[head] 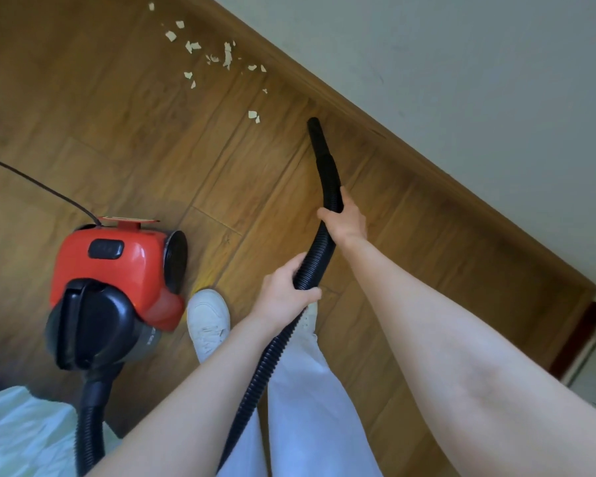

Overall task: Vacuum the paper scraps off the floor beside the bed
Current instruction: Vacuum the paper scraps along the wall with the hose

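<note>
Several pale paper scraps (217,58) lie scattered on the wooden floor (117,115) near the skirting board, at the top of the view. A red and black vacuum cleaner (114,280) stands on the floor at the left. Its black ribbed hose (255,383) runs up to a smooth black nozzle (320,149). My right hand (346,220) grips the hose just behind the nozzle. My left hand (286,287) grips the hose lower down. The nozzle tip hovers just right of the nearest scrap (254,116), apart from it.
A wooden skirting board (410,146) and a white wall (461,63) run diagonally on the right. The vacuum's power cord (38,182) trails off to the left. Pale bedding (18,432) shows at the bottom left. My white shoe (207,321) and white trousers (307,407) are below the hands.
</note>
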`<state>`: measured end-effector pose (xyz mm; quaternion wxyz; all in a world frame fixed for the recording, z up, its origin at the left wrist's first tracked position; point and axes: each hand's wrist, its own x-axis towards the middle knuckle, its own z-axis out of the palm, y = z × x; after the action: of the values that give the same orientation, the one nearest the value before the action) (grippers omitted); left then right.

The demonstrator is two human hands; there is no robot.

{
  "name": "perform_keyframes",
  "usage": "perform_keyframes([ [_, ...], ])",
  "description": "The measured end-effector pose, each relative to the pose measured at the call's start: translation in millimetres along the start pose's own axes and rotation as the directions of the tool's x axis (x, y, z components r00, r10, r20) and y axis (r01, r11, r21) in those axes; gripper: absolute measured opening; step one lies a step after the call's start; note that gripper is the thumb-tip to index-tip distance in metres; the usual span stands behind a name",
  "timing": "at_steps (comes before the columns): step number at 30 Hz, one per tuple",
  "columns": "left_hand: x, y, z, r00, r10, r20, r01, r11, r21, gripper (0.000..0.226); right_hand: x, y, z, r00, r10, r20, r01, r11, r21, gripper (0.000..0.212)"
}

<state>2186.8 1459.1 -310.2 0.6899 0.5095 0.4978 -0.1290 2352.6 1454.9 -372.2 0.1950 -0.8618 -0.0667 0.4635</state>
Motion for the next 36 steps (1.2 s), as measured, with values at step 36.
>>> perform_keyframes([
  [36, -32.2, -11.4, -71.7, 0.996, -0.063, -0.058, 0.064, 0.998, 0.022, 0.055, -27.2, -55.7, 71.7, 0.999, -0.029, -0.029, 0.019, 0.955, -0.296, 0.075],
])
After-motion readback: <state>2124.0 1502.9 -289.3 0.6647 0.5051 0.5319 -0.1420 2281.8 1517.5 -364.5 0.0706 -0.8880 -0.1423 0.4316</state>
